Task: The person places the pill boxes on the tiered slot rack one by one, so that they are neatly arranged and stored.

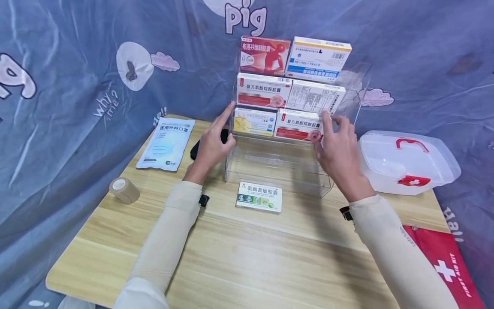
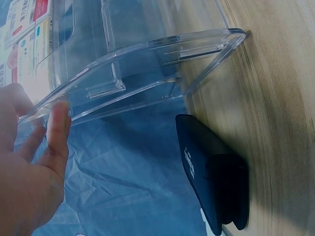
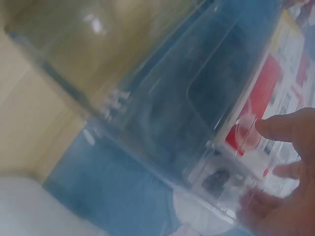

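A clear acrylic display rack (image 1: 270, 161) stands on the table, with medicine boxes on three tiers. My left hand (image 1: 214, 143) touches the rack's left side with fairly straight fingers; in the left wrist view its fingertips (image 2: 60, 110) rest at the panel's edge. On the lowest filled tier, my right hand (image 1: 339, 148) pinches the right end of a red-and-white medicine box (image 1: 297, 126), thumb near its lower corner and index finger at its top. Beside that box stands a yellow-and-white box (image 1: 254, 122). A green-and-white medicine box (image 1: 258, 197) lies flat before the rack.
Left of the rack are a mask packet (image 1: 166, 143), a tan bandage roll (image 1: 124, 190) and a black case (image 2: 211, 172). To the right stand a clear-lidded first-aid box (image 1: 409, 161) and a red first-aid pouch (image 1: 444, 262). A printed cloth (image 1: 77, 128) hangs behind.
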The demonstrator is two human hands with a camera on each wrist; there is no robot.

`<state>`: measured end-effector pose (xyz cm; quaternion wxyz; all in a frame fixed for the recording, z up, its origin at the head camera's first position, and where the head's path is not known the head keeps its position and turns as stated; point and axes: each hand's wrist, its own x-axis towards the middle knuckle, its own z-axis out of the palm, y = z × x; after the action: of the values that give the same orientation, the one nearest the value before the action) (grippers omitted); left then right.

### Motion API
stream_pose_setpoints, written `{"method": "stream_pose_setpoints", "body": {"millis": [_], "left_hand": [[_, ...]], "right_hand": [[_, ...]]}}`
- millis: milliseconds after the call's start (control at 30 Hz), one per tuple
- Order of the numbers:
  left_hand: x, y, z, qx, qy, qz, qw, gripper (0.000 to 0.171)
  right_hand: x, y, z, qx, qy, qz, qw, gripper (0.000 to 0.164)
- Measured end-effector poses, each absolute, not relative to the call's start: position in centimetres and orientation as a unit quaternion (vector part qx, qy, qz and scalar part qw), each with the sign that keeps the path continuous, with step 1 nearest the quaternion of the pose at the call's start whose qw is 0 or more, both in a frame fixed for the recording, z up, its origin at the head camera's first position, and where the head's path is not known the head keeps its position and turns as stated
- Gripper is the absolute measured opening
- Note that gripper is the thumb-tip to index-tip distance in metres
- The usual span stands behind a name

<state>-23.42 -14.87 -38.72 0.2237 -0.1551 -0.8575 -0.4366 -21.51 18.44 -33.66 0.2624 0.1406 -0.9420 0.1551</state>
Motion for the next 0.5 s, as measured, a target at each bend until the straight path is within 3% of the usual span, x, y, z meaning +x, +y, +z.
{"method": "stream_pose_setpoints", "body": {"millis": [100,200,300,500], "left_hand": [[-23.4,-14.8,-38.7,-0.156,-0.859,-0.433,0.223,0.089],[-23.4,-14.7,-38.7,-0.157,-0.860,-0.432,0.223,0.089],[-23.5,-14.7,-38.6,-0.155,-0.859,-0.434,0.225,0.090],[-23.5,-14.8,-38.6,-0.152,-0.859,-0.434,0.225,0.090]], "right_hand": [[-20.0,17.5,-34.7,0.163,-0.930,0.168,0.283,0.062],[-17.8,16.3,-36.3,0.195,-0.927,0.180,0.266,0.043],[-15.8,14.9,-38.2,0.221,-0.940,0.174,0.191,0.020],[-13.7,13.3,-42.1,0.211,-0.967,0.145,0.007,0.031]]}}
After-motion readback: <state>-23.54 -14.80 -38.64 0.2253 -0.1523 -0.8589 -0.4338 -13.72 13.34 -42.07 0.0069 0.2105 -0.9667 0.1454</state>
